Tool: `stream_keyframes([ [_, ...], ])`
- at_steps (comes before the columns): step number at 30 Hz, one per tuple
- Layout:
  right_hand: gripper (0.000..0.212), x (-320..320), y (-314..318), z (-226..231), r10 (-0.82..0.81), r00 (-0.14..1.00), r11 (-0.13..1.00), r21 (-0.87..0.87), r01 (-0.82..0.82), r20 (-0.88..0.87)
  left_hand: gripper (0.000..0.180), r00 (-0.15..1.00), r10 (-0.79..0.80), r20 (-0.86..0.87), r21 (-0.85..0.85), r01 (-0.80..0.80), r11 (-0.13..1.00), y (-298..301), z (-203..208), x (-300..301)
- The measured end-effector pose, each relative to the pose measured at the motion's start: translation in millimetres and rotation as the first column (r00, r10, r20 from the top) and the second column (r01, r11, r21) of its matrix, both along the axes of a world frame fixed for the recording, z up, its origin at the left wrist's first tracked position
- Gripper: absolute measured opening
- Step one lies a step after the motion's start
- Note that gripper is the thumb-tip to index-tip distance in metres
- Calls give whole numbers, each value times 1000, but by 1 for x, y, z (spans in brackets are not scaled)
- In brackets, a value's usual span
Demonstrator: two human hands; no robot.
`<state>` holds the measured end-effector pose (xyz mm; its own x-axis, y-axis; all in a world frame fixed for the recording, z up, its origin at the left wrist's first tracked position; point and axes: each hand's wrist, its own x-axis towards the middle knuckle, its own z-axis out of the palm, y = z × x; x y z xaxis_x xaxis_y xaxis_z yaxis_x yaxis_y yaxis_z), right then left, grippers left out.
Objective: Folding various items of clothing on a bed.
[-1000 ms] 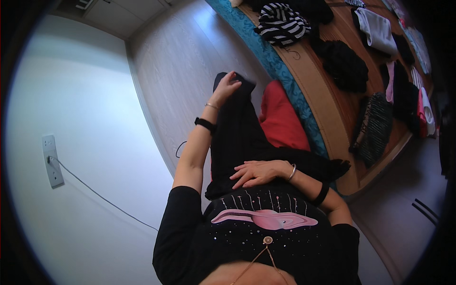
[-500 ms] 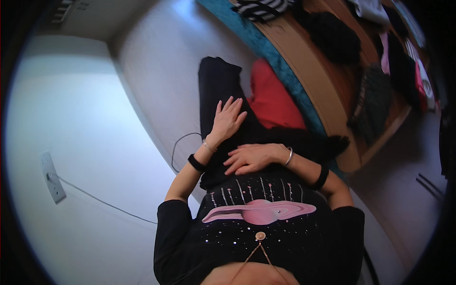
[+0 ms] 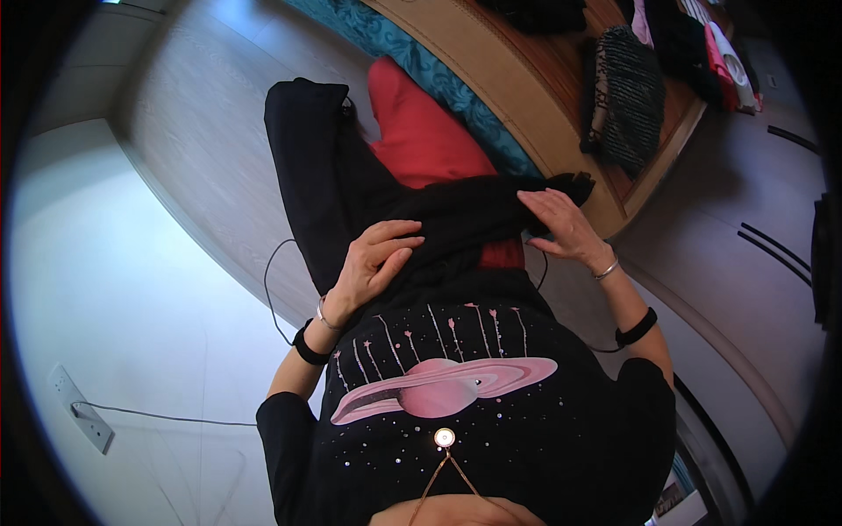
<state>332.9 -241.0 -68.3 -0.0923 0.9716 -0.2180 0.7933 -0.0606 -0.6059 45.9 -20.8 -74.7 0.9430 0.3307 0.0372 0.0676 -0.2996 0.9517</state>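
A pair of black trousers (image 3: 307, 167) lies spread across my lap, over red trousers (image 3: 421, 131) on my legs. One black leg runs away from me on the left; the other reaches right, its end crumpled at the edge of the furniture. My left hand (image 3: 379, 259) rests on the black cloth near the waist part, fingers slightly bent and thumb apart. Over the right-hand black leg, near its end, is my right hand (image 3: 566, 226), fingers stretched and thumb apart. Its fingertips appear to touch the cloth; no grip shows.
To the right stands a brown wooden-edged bed or bench (image 3: 526, 105) with a teal patterned side. Several clothes lie on it, among them a dark textured garment (image 3: 627, 101). A wall socket (image 3: 81, 410) with a plugged-in cable is at left; the cable passes by my lap.
My right hand has moved from the middle of my lap out to the right, onto the black leg. My left hand has come back nearer my body. The whole view has shifted.
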Motion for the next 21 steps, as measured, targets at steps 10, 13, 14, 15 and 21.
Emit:
stream_keyframes([
  [10, 36, 3, -20, -64, -367, 906, 912, 276, 305, 211, 39, 995, -87, -47, -64, 84, 994, -7, 11, -13],
  [13, 30, 41, 36, -12, -543, 839, 790, 322, 521, -27, 52, 998, -35, -50, -112, 29, 993, -12, 5, -20],
  [14, 30, 59, 52, -4, -520, 854, 784, 403, 473, 9, 56, 1000, 9, -21, -170, -12, 985, -15, 1, -21],
  [15, 30, 65, 77, 14, -481, 875, 795, 452, 405, 61, 61, 1000, -24, -15, -147, 22, 989, -15, -8, -25],
  [21, 17, 46, 247, 45, -217, 885, 767, 633, -106, 412, 80, 993, 115, -40, -252, -122, 960, -12, -4, -49],
])
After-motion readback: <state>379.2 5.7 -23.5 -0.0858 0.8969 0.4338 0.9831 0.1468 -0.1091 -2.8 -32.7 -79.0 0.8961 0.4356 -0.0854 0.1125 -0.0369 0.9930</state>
